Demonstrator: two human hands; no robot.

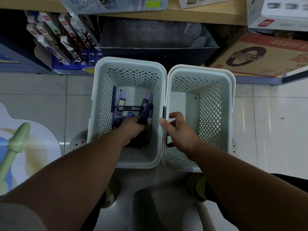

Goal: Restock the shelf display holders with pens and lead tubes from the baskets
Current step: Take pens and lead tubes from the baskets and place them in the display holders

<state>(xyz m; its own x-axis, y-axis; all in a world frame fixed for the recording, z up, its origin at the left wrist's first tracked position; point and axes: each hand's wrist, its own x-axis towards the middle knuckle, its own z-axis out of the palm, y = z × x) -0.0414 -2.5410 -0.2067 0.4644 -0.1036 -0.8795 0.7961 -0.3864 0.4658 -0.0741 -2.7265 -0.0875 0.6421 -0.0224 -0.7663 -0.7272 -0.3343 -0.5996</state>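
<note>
Blue display holder (86, 59) at ten o'clock waits; you are picking stock. Lead tubes (130, 108) lie in the white left basket (100, 104) at twelve o'clock, touching your left hand (131, 130); its fingertips are buried, grip unclear. Next, pinch one tube and lift. Your right hand (178, 130) hangs loosely curled, empty, at one o'clock.

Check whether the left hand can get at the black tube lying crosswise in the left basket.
Probably yes. The left hand is down inside the left basket, just short of the black tube, which lies on top of the purple packets with nothing over it.
</note>
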